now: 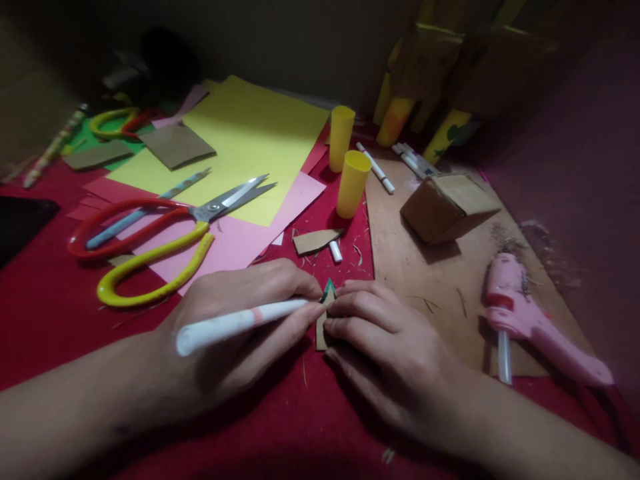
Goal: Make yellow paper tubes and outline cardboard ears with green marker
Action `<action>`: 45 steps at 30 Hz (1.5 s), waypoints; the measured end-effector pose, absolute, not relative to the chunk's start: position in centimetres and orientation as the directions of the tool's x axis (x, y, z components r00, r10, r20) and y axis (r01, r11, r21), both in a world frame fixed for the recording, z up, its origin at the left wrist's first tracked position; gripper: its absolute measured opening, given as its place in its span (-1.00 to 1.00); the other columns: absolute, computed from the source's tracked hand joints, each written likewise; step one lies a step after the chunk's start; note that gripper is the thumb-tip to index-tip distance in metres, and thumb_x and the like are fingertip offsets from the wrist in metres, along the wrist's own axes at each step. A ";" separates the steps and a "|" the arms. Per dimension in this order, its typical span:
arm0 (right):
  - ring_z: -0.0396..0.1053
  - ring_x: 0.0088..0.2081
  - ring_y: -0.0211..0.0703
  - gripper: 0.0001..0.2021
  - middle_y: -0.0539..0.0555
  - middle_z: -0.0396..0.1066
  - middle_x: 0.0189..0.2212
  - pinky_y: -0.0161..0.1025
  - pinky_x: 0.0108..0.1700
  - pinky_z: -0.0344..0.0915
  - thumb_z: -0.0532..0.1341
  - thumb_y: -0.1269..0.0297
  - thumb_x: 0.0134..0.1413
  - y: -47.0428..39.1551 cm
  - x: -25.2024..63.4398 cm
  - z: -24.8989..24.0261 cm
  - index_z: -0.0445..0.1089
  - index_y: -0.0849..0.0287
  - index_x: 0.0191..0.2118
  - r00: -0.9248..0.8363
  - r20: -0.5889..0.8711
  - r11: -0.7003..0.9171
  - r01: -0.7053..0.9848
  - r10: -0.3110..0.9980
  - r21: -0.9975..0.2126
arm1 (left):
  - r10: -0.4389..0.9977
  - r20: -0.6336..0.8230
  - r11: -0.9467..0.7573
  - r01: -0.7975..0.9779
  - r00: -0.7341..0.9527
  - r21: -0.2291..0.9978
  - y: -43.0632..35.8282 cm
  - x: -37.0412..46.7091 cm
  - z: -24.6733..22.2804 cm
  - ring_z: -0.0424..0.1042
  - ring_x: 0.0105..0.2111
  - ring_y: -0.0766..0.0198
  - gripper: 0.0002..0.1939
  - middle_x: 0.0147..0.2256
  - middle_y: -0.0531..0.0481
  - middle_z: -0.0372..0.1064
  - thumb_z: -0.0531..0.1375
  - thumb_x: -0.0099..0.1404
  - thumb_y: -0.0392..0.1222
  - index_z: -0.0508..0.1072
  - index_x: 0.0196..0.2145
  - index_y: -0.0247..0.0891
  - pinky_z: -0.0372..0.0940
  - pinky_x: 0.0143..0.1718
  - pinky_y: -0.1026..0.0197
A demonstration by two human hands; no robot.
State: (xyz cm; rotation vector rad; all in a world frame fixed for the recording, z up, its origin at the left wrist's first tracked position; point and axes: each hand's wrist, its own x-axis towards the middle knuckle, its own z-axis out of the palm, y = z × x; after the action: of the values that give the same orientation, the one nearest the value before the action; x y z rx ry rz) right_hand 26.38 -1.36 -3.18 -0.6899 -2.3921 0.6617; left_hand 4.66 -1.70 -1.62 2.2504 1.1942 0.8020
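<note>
In my left hand [250, 313] is a white marker [240, 325], its far end at the left edge of a small pointed cardboard piece [323, 333]. Green shows along the tip of that piece. The fingertips of my right hand [385, 333] press on the cardboard's right side against the red cloth [280, 427]. Just beyond my hands lie another cardboard scrap [315, 241] and a short white stick [335, 251].
Large scissors [187, 220] and a blue pencil lie over yellow [250, 140] and pink paper at left. Two yellow paper tubes [353, 187] stand ahead. On a board at right are a cardboard box [445, 207] and a pink glue gun [530, 327].
</note>
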 end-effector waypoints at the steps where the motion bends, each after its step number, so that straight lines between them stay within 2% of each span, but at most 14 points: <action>1: 0.37 -0.13 -0.01 -0.83 0.27 0.49 -0.19 0.00 0.00 0.42 0.15 0.56 0.23 -1.4 26.4 -3.2 0.47 0.38 -0.13 -0.712 0.371 0.747 0.323 0.596 -0.581 | 0.852 0.266 -0.507 0.580 0.452 0.638 -1.7 4.7 -1.7 0.45 -0.48 0.37 -0.84 -0.43 0.12 0.45 0.06 0.45 -0.15 0.43 -0.25 -0.14 0.31 -0.38 0.33; 8: 0.38 -0.14 -0.02 -0.83 0.24 0.49 -0.20 0.00 -0.03 0.43 0.14 0.55 0.25 -1.4 26.4 -3.3 0.45 0.31 -0.12 -0.706 0.372 0.745 0.334 0.603 -0.577 | 0.853 0.259 -0.505 0.587 0.454 0.633 -1.7 4.5 -1.7 0.44 -0.49 0.38 -0.84 -0.42 0.12 0.45 0.07 0.46 -0.15 0.42 -0.26 -0.14 0.30 -0.41 0.32; 21: 0.37 -0.14 0.00 -0.83 0.30 0.49 -0.23 -0.02 0.00 0.42 0.17 0.57 0.22 -1.3 26.3 -3.1 0.51 0.47 -0.16 -0.712 0.370 0.745 0.323 0.597 -0.583 | 0.842 0.281 -0.522 0.562 0.461 0.642 -1.6 4.5 -1.8 0.43 -0.49 0.42 -0.85 -0.42 0.14 0.42 0.08 0.44 -0.19 0.43 -0.26 -0.17 0.27 -0.40 0.35; 27: 0.37 -0.13 -0.01 -0.84 0.29 0.49 -0.22 -0.02 0.02 0.41 0.18 0.57 0.22 -1.4 26.5 -3.2 0.52 0.47 -0.16 -0.711 0.368 0.744 0.323 0.598 -0.585 | 0.850 0.285 -0.514 0.580 0.443 0.632 -1.7 4.4 -1.5 0.42 -0.53 0.40 -0.85 -0.45 0.16 0.45 0.09 0.42 -0.18 0.45 -0.28 -0.15 0.25 -0.46 0.32; 45: 0.34 -0.15 -0.01 -0.83 0.25 0.48 -0.27 -0.01 0.03 0.37 0.18 0.55 0.22 -1.3 26.4 -3.2 0.53 0.46 -0.18 -0.719 0.365 0.756 0.338 0.592 -0.561 | 0.829 0.300 -0.543 0.553 0.471 0.632 -1.8 4.2 -1.6 0.40 -0.51 0.45 -0.86 -0.45 0.17 0.43 0.10 0.43 -0.20 0.43 -0.29 -0.16 0.26 -0.42 0.38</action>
State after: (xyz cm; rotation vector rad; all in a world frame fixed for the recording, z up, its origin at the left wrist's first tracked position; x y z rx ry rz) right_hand 26.43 -1.30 -3.21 -0.6977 -2.4154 0.6309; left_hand 4.20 -1.78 -1.61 2.2705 1.1504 0.8220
